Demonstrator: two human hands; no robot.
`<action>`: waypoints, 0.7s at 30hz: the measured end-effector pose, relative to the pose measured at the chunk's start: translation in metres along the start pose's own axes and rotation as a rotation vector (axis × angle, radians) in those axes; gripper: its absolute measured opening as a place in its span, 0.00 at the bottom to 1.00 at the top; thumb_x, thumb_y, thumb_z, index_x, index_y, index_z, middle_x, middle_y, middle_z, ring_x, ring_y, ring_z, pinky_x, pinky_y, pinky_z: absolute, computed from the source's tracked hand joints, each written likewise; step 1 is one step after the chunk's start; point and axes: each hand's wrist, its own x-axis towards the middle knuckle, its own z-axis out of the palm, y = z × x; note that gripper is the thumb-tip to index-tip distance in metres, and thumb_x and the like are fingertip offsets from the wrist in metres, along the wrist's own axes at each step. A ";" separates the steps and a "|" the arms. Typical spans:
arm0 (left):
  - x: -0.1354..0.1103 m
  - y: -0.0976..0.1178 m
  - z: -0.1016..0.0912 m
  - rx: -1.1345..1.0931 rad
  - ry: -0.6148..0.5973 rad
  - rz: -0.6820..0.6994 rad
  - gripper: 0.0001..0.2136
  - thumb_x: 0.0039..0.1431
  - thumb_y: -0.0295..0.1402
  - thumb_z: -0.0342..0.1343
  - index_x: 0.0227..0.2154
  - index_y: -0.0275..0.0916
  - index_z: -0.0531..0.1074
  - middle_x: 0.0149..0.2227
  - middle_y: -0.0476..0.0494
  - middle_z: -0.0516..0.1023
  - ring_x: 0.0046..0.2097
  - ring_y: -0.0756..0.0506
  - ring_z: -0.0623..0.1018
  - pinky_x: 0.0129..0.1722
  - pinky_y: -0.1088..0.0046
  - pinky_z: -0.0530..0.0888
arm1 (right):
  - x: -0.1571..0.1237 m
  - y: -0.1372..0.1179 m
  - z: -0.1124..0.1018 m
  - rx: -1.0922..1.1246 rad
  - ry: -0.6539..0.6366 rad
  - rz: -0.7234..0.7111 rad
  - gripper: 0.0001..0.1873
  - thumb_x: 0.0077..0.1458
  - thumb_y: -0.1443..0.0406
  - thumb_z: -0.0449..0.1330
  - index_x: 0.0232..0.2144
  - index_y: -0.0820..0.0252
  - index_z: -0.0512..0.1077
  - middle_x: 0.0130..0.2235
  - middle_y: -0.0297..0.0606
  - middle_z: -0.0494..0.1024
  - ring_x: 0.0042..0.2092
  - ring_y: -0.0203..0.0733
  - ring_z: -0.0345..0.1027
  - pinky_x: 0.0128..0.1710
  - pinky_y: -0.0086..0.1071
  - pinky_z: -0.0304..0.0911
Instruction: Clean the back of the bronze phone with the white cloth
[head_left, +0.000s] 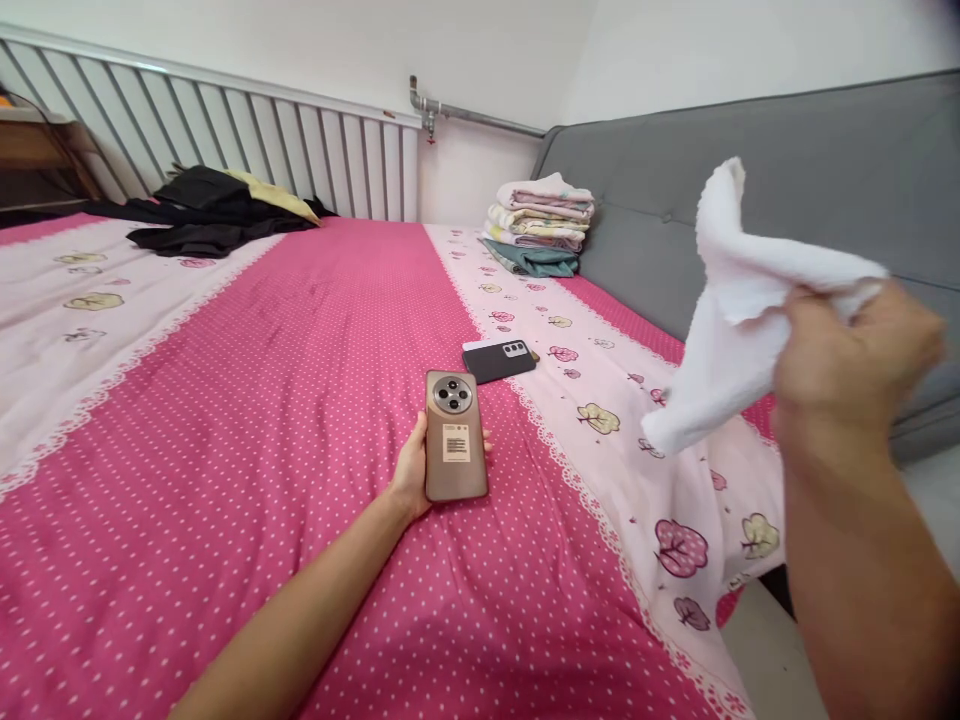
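Observation:
My left hand (pixel 412 468) is wrapped round a gold-brown smartphone (pixel 457 480), its back facing up, with a round camera module and a barcode sticker. My right hand (pixel 840 350) is raised at the right and grips a white cloth (pixel 731 330), bunched in the fingers with its free ends hanging toward the left. Just beyond the held phone lies a dark smartphone (pixel 491 362), back up on the bed, with something white and flat partly showing along its far edge.
A pink dotted bedspread (pixel 352 330) with tree-print bands spreads below. Folded cloths (pixel 540 225) are stacked against the grey padded headboard (pixel 637 170). Dark clothes (pixel 210 210) lie at the far left near a white radiator (pixel 300 150). A pipe (pixel 480 115) runs along the wall.

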 end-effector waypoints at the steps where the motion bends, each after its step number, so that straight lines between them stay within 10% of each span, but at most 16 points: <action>1: 0.000 0.000 0.000 -0.001 -0.007 -0.001 0.32 0.57 0.51 0.38 0.52 0.27 0.62 0.45 0.26 0.73 0.42 0.35 0.76 0.48 0.55 0.66 | -0.001 -0.013 0.001 -0.035 0.076 0.048 0.22 0.56 0.59 0.42 0.47 0.61 0.66 0.40 0.48 0.72 0.40 0.50 0.66 0.33 0.39 0.55; 10: -0.003 0.001 0.005 0.015 -0.037 -0.043 0.32 0.58 0.51 0.35 0.46 0.25 0.68 0.42 0.27 0.75 0.41 0.37 0.76 0.46 0.57 0.67 | -0.105 -0.093 0.058 -0.136 -0.711 -0.270 0.12 0.54 0.63 0.48 0.29 0.60 0.70 0.27 0.42 0.74 0.28 0.43 0.67 0.24 0.31 0.48; 21: -0.001 -0.007 0.009 0.111 0.138 -0.030 0.28 0.59 0.48 0.38 0.44 0.28 0.71 0.37 0.33 0.78 0.36 0.40 0.78 0.42 0.62 0.71 | -0.159 -0.078 0.070 0.575 -0.613 -0.023 0.09 0.55 0.63 0.49 0.26 0.58 0.65 0.23 0.31 0.68 0.25 0.35 0.61 0.25 0.27 0.53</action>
